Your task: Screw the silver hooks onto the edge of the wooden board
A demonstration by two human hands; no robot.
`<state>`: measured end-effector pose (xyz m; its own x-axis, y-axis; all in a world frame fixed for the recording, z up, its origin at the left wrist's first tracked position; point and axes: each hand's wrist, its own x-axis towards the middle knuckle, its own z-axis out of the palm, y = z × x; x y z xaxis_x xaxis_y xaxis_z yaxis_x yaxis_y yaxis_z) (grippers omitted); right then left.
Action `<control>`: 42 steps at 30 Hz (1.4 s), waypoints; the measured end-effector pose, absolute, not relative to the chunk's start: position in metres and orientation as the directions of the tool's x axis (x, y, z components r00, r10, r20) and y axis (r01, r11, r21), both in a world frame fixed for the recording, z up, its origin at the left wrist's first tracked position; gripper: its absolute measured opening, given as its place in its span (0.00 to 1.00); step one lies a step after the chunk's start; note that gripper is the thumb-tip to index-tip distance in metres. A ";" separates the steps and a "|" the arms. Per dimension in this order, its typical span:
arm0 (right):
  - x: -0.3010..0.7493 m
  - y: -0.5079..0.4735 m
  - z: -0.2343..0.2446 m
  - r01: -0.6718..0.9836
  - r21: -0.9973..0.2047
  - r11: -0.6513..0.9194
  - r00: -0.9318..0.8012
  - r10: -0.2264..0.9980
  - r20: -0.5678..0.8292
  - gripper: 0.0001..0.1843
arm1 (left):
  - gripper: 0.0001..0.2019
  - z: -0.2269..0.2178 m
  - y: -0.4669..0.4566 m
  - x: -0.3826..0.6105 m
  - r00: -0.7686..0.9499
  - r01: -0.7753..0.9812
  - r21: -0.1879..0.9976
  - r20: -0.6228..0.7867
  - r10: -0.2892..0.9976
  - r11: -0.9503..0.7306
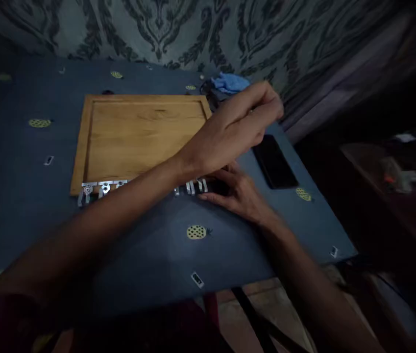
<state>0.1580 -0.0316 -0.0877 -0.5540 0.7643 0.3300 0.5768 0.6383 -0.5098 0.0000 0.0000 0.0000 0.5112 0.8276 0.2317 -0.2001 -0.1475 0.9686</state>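
A wooden panel with a raised frame lies on the cloth-covered table. Silver metal clips line its near edge, partly hidden behind my left forearm. My left hand reaches across the panel's right side and is raised above its near right corner. Its fingers are curled closed, and whatever is in them is hidden. Below it, my right hand rests at the right end of the clips, with thumb and fingers bent around a dark spot by the panel's corner. My left wrist partly covers those fingertips, so what they grip cannot be made out.
Right of the panel lies a black phone. A blue crumpled cloth sits behind, beside some dark object. The blue tablecloth has a pineapple print. Patterned fabric rises along the back, and the table's right edge drops to a dark area.
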 end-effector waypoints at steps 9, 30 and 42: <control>0.160 -0.033 -0.088 0.590 -0.523 0.615 -0.543 0.782 0.307 0.34 | 0.16 -0.002 -0.005 0.008 0.390 -0.197 0.965 0.238 0.889 -0.172; 0.163 -0.034 -0.087 0.592 -0.538 0.601 -0.552 0.788 0.273 0.32 | 0.19 0.000 0.010 -0.009 0.616 -0.251 0.957 0.274 0.739 -0.145; 0.161 -0.034 -0.087 0.586 -0.544 0.601 -0.540 0.790 0.291 0.34 | 0.25 -0.006 -0.013 0.008 0.321 -0.219 0.948 0.295 0.900 -0.232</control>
